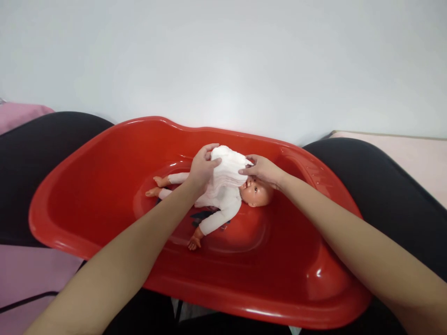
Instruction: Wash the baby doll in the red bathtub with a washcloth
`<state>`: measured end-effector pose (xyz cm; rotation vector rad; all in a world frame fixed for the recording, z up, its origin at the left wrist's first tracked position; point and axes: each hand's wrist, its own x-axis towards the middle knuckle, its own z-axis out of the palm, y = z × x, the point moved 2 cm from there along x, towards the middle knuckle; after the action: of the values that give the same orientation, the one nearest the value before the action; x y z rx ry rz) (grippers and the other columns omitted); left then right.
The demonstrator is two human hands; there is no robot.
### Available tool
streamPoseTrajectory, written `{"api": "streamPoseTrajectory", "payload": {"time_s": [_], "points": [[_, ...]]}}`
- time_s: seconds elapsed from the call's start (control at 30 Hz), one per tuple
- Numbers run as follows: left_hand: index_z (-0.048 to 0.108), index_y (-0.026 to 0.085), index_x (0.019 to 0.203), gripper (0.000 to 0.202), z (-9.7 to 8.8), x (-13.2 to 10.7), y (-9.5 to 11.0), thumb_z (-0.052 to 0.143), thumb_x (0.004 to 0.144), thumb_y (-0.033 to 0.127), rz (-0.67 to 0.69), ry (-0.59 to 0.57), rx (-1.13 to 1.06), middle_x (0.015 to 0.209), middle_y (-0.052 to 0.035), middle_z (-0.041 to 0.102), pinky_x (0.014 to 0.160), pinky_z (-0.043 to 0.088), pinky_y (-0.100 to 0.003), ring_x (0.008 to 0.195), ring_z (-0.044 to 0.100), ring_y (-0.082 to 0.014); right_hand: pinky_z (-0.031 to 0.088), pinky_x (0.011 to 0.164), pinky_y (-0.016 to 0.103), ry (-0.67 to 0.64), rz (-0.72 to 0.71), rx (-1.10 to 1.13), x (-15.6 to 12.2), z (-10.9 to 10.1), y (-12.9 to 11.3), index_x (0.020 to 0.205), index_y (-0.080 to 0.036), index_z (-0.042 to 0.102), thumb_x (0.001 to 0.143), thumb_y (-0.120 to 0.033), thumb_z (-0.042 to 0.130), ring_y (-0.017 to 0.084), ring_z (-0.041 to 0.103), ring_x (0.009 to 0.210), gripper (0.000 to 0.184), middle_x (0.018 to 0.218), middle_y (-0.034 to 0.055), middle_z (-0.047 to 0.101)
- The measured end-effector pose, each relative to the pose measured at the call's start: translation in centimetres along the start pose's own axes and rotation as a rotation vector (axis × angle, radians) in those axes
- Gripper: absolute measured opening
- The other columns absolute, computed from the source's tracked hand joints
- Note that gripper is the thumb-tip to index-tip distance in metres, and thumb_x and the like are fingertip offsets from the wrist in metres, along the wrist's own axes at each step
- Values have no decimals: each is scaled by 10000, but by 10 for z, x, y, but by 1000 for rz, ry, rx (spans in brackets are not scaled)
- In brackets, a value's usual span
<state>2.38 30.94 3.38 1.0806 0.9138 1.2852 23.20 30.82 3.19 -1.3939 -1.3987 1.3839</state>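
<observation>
A baby doll (257,191) lies on its back inside a red baby bathtub (87,186), its head to the right and its feet to the left. Its body is soft and white. Above the doll's chest, a folded white cloth (228,163) is stretched between my two hands. My left hand (204,170) grips the cloth's left edge, thumb on top. At the right edge, my right hand (261,170) pinches a corner close to the doll's face and covers part of the head. The doll's far arm is hidden.
Black rounded surfaces, like chair seats, flank the tub on the left (52,139) and right (370,186). A plain pale wall (223,60) rises behind it. Pink material (31,274) shows at the left, and a pale pink surface (401,158) at the right.
</observation>
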Motion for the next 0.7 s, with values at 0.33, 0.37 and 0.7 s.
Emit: {"api": "streamPoseTrajectory", "payload": {"time_s": [0.33,0.37,0.7], "points": [[527,252,1385,592,1,0,2,626,807,172,45,17,-62,1301,-83,659,990,535,-426,1151,658,-258,581,651,382,-33,34,24,-6,1,-5,1161,-191,641,637,-296,910,256,701,793,599,982,105,753],[517,253,1391,597,1,0,2,623,809,168,38,22,-78,1320,-85,648,997,533,-424,1165,652,-259,586,666,386,-26,35,26,-6,2,-5,1185,-194,632,637,-290,909,261,706,817,622,1003,105,752],[392,273,1511,674,1,3,7,542,873,113,-16,9,-220,1390,-90,609,1090,485,-435,1276,597,-241,534,595,295,-178,116,90,-6,6,0,1005,-173,680,678,-334,901,164,630,666,427,820,64,713]]}}
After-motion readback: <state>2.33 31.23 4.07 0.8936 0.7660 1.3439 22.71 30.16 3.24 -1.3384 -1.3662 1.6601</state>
